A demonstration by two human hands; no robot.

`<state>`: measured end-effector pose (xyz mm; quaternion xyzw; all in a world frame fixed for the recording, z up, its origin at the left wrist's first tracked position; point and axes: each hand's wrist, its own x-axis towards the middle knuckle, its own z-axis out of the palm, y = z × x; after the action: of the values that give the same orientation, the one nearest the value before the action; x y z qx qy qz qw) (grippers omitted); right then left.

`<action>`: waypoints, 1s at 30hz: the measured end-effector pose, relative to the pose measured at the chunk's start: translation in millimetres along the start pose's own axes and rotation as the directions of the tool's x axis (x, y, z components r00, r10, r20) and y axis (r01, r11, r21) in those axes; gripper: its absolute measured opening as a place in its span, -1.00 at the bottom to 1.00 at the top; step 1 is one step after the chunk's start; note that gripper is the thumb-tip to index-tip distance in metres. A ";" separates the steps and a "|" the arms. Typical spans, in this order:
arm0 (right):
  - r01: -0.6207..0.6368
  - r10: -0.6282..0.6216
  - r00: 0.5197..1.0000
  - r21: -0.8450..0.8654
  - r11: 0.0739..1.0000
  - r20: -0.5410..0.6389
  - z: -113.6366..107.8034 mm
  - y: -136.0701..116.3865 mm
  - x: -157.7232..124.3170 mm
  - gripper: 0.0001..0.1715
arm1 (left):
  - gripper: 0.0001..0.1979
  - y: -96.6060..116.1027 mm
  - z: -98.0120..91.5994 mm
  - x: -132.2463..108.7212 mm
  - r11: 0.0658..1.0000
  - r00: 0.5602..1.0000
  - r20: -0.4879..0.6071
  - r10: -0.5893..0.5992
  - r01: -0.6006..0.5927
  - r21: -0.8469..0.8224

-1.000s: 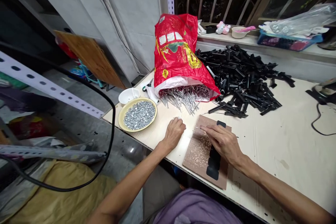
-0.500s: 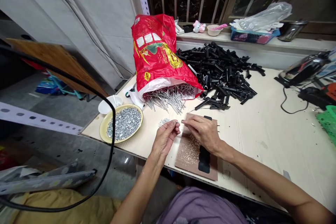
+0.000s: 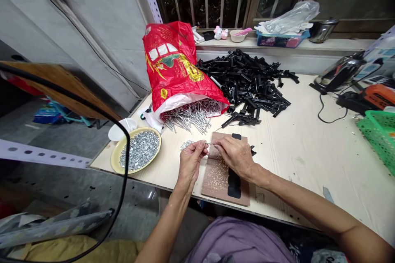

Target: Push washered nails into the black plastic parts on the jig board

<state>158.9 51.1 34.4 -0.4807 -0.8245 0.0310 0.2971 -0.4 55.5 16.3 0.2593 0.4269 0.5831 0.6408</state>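
Observation:
Over the board, my left hand (image 3: 193,159) is closed in a pinch at the tip of a thin metal pin (image 3: 210,144); anything else between those fingertips is too small to make out. My right hand (image 3: 237,156) grips the pin's other end. A black plastic piece (image 3: 253,151) pokes out behind my right hand; whether the palm holds it is hidden. Beneath lies a brown board (image 3: 212,183) with black pads (image 3: 234,185) along its right side. A few small washers (image 3: 187,144) lie beside my left hand.
A yellow bowl (image 3: 115,162) of washers stands left, by a white bowl (image 3: 115,132). Metal pins (image 3: 189,118) spill from a red bag (image 3: 173,70). Behind are heaped black plastic pieces (image 3: 249,82). A green basket (image 3: 376,137) sits right. A black cable (image 3: 127,152) loops across the left foreground.
The view has turned slightly right, so things sit further left. My hands are a little further apart, with more of the pin showing. The black piece shows more behind my right hand.

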 end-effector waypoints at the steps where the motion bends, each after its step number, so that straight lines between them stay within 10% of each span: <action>1: -0.006 0.006 1.000 0.006 1.000 0.005 -0.7 0.4 -0.7 -0.76 | -0.77 -0.4 0.6 -0.1 1.000 1.000 0.005 -0.005 0.005 0.012; 20: -0.111 0.094 0.994 0.403 0.908 0.063 -8.0 25.9 -19.2 -0.82 | -0.74 -14.2 14.4 -1.8 0.973 0.998 0.065 -0.005 -0.010 0.229; 30: -0.074 0.064 0.987 0.063 0.995 0.147 -36.1 84.4 -47.5 -0.75 | -0.61 -41.9 29.6 -12.5 0.862 0.991 0.136 0.015 -0.082 0.500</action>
<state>260.2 49.4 13.7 -0.4949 -0.8252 0.1039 0.2515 47.3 40.5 -0.6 0.4649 0.5160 0.4496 0.5617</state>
